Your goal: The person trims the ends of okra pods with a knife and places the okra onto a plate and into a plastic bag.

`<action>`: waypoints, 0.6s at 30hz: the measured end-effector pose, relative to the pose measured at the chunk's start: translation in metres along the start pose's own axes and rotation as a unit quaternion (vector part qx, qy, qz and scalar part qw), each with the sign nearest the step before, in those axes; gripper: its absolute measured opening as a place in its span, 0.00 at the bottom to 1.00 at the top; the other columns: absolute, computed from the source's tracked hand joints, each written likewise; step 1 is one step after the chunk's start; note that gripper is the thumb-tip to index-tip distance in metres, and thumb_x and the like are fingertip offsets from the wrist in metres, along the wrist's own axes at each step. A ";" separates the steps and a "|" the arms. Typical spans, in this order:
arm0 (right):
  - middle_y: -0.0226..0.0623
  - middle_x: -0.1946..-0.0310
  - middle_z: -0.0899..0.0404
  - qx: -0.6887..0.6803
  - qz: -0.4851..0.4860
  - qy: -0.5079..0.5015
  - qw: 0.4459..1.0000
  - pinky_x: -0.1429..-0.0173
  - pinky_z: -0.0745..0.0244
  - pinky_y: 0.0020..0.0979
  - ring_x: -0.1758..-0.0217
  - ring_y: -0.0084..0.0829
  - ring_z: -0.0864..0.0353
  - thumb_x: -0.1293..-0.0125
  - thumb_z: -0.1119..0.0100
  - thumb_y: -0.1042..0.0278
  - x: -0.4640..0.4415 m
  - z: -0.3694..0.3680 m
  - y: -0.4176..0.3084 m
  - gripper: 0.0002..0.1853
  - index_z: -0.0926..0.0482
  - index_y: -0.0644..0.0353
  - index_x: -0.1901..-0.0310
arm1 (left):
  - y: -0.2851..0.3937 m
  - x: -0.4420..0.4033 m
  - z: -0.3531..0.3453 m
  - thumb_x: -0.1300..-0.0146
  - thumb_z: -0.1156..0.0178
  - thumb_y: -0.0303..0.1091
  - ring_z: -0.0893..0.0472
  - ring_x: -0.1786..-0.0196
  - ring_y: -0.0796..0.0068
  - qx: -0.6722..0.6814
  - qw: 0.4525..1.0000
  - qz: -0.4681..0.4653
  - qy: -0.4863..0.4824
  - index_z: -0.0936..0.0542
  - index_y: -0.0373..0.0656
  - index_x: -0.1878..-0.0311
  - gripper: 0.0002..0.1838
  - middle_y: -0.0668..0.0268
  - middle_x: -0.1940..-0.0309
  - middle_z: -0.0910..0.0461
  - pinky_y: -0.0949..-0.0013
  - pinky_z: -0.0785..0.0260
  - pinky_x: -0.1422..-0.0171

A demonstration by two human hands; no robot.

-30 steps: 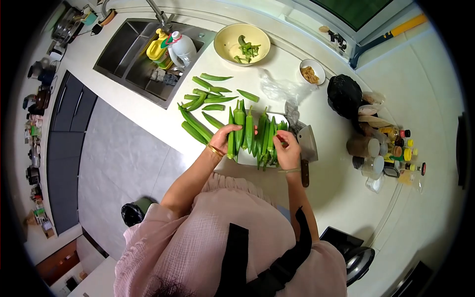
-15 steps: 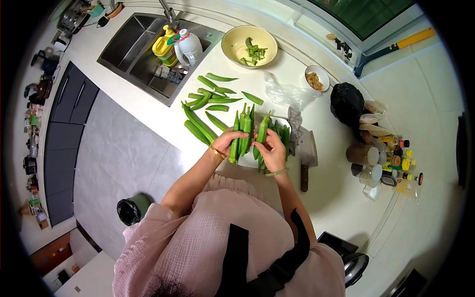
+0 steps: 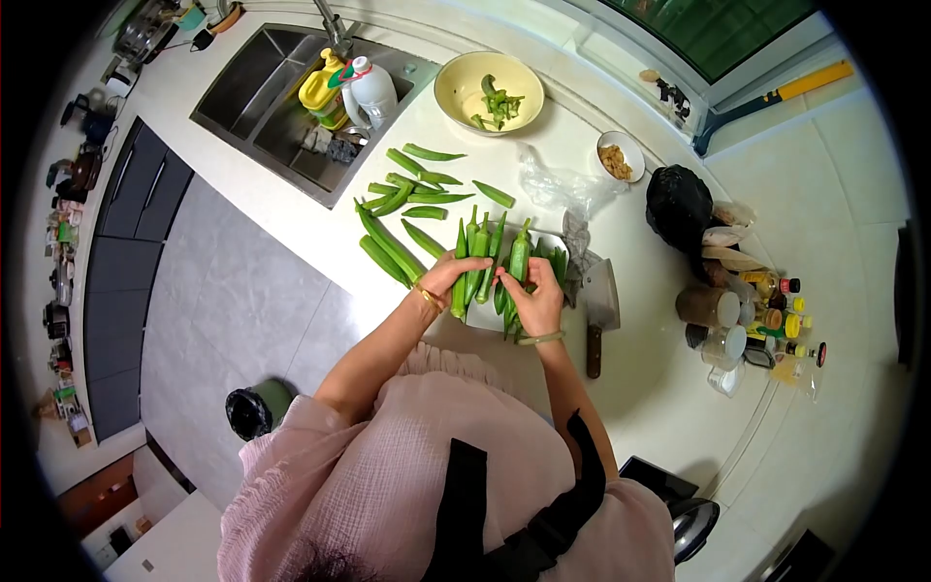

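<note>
Several green okra pods [image 3: 482, 257] are gripped upright in my left hand [image 3: 447, 274], its thumb lying across them. My right hand [image 3: 539, 299] pinches a single okra pod [image 3: 519, 254] just to the right of that bunch. Under both hands is a white tray [image 3: 479, 315] with more okra at its right side. Loose okra pods [image 3: 387, 244] lie on the white counter to the left and above my left hand. A cleaver [image 3: 601, 293] with a wooden handle rests right of the tray, beside a crumpled grey cloth [image 3: 579, 245].
A cream bowl [image 3: 527, 81] with okra pieces stands at the back, near the sink [image 3: 254, 80] holding bottles. A small bowl [image 3: 633, 148], plastic bag [image 3: 562, 184], black bag [image 3: 671, 207] and jars [image 3: 708, 306] are farther right. A bin [image 3: 254, 411] stands on the floor.
My right hand has moved left from the tray's right side and now pinches one okra pod near the bunch. My left hand still holds its bunch. The camera view has shifted slightly.
</note>
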State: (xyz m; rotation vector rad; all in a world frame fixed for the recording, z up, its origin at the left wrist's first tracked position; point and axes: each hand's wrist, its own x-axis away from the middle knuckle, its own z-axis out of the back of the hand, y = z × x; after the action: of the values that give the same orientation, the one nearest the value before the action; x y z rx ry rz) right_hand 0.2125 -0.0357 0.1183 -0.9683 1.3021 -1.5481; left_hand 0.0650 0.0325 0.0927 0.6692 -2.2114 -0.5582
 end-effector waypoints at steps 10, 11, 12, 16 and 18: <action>0.43 0.68 0.27 0.061 0.029 -0.023 0.997 0.63 0.30 0.30 0.65 0.34 0.23 0.53 0.42 0.81 -0.017 0.003 0.007 0.16 0.32 0.66 0.60 | 0.009 -0.001 -0.008 0.42 0.43 0.34 0.20 0.67 0.70 0.028 0.998 0.064 -0.005 0.26 0.31 0.56 0.15 0.57 0.65 0.21 0.73 0.25 0.63; 0.43 0.67 0.29 0.106 0.075 -0.056 0.990 0.62 0.30 0.30 0.63 0.37 0.25 0.55 0.43 0.83 -0.021 0.006 0.004 0.18 0.31 0.64 0.59 | 0.009 -0.002 -0.006 0.42 0.44 0.36 0.20 0.66 0.69 0.033 0.997 0.073 -0.020 0.26 0.32 0.56 0.17 0.57 0.65 0.21 0.71 0.26 0.60; 0.44 0.65 0.31 0.150 0.121 -0.089 0.977 0.61 0.30 0.31 0.61 0.40 0.26 0.57 0.45 0.85 -0.023 0.007 0.000 0.20 0.29 0.63 0.58 | 0.012 0.000 -0.007 0.42 0.44 0.36 0.20 0.66 0.69 0.034 0.997 0.072 -0.019 0.26 0.32 0.56 0.17 0.57 0.65 0.21 0.71 0.26 0.60; 0.42 0.63 0.33 0.195 0.157 -0.139 0.958 0.58 0.30 0.34 0.60 0.44 0.28 0.58 0.45 0.86 -0.031 0.010 -0.008 0.22 0.26 0.59 0.58 | 0.017 0.002 -0.006 0.44 0.44 0.34 0.21 0.61 0.67 0.046 0.993 0.094 -0.057 0.27 0.30 0.54 0.18 0.55 0.64 0.22 0.69 0.26 0.56; 0.42 0.63 0.33 0.205 0.176 -0.142 0.952 0.58 0.30 0.34 0.60 0.43 0.28 0.59 0.42 0.85 -0.035 0.015 -0.006 0.20 0.25 0.59 0.60 | 0.020 0.004 -0.003 0.44 0.46 0.34 0.21 0.61 0.66 0.072 0.992 0.085 -0.061 0.28 0.29 0.54 0.19 0.54 0.62 0.22 0.67 0.27 0.53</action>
State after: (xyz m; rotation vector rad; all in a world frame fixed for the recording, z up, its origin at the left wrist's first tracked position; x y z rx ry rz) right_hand 0.2369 -0.0066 0.1254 -0.6234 0.8478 -1.2759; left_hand 0.0592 0.0446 0.1082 0.5243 -2.4128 -0.3619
